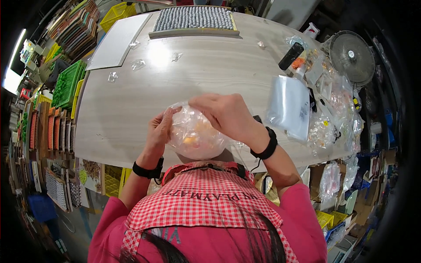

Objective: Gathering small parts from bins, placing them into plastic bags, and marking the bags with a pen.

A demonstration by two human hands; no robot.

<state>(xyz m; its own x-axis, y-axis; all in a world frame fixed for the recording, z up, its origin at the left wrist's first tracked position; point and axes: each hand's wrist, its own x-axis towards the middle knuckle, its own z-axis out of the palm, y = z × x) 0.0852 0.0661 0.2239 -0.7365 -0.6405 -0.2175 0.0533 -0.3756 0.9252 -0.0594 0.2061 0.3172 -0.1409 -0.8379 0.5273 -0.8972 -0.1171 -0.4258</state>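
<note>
A clear plastic bag (199, 138) bulges with small pale, yellow and pink pieces whose kind I cannot make out. It is held upright close to my body, over the table's near edge. My left hand (161, 127) grips the bag at its left upper side, thumb on the plastic. Across the top, my right hand (226, 113) is closed with its fingertips pinching the bag's rim near the left hand. The right fingertips are partly hidden behind that hand's own back.
On the pale table (131, 105) are a tray of grey pieces (195, 18), a white board (119, 41), a stack of clear bags (288, 105) and a black cylinder (291, 56). Filled bags (322, 131) crowd the right side by a fan (351, 57). Green crates (69, 85) stand left.
</note>
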